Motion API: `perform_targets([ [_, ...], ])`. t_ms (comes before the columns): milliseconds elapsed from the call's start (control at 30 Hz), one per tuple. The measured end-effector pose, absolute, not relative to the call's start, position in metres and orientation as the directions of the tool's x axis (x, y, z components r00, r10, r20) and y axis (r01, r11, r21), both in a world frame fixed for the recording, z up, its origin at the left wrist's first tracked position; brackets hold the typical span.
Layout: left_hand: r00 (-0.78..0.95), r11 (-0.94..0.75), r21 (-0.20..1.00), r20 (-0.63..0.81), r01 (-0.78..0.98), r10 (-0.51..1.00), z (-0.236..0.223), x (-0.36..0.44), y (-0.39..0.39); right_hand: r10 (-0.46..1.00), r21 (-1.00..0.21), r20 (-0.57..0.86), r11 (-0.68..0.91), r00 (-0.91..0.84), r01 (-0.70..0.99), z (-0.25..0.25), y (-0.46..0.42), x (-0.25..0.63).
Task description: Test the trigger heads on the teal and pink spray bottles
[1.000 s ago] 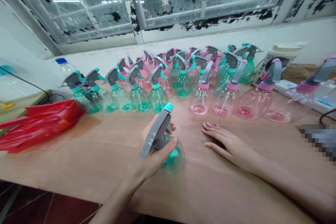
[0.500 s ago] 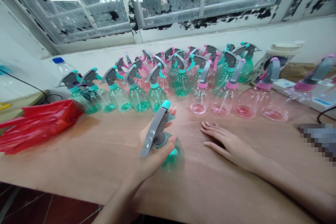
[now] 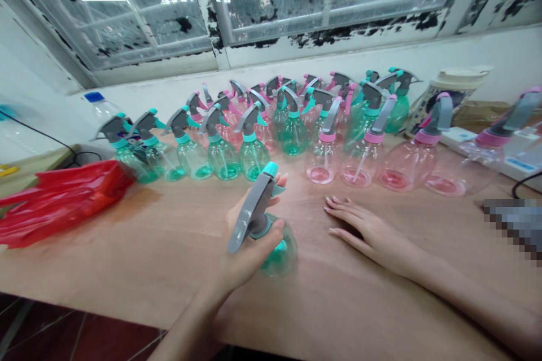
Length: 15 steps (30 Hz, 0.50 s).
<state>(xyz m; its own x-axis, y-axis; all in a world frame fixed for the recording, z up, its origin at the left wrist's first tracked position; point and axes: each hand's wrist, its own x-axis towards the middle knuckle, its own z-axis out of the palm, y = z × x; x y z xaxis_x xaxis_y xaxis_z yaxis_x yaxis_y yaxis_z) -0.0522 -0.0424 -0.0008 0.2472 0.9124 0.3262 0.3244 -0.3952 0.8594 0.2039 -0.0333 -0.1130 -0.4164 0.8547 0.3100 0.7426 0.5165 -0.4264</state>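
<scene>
My left hand (image 3: 245, 254) is wrapped round the neck of a green spray bottle (image 3: 283, 254) with a grey and teal trigger head, tilted a little. Part of its neck is hidden by my thumb and fingers. My right hand (image 3: 359, 225) rests flat on the wooden table (image 3: 178, 271), fingers stretched out, holding nothing. Just beyond it, pink spray bottles (image 3: 363, 166) form a row on the right. A row of green spray bottles (image 3: 223, 161) stands beyond my left hand. More green and pink spray bottles are crowded behind these rows.
A red plastic bag (image 3: 71, 197) lies at the left. A clear bottle with a blue cap (image 3: 94, 97) stands behind the green row. On the right are a large lidded cup (image 3: 449, 93), a white device (image 3: 519, 163) with a black cable, and a blurred-out dark object (image 3: 514, 223).
</scene>
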Motion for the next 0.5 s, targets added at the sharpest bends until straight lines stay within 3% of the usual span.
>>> perform_targets([
  [500,0.284,-0.377,0.869,0.291,0.321,0.914,0.0056,-0.0482,-0.0405,0.858,-0.424,0.306,0.512,-0.413,0.747,-0.1139,-0.0326,0.2042],
])
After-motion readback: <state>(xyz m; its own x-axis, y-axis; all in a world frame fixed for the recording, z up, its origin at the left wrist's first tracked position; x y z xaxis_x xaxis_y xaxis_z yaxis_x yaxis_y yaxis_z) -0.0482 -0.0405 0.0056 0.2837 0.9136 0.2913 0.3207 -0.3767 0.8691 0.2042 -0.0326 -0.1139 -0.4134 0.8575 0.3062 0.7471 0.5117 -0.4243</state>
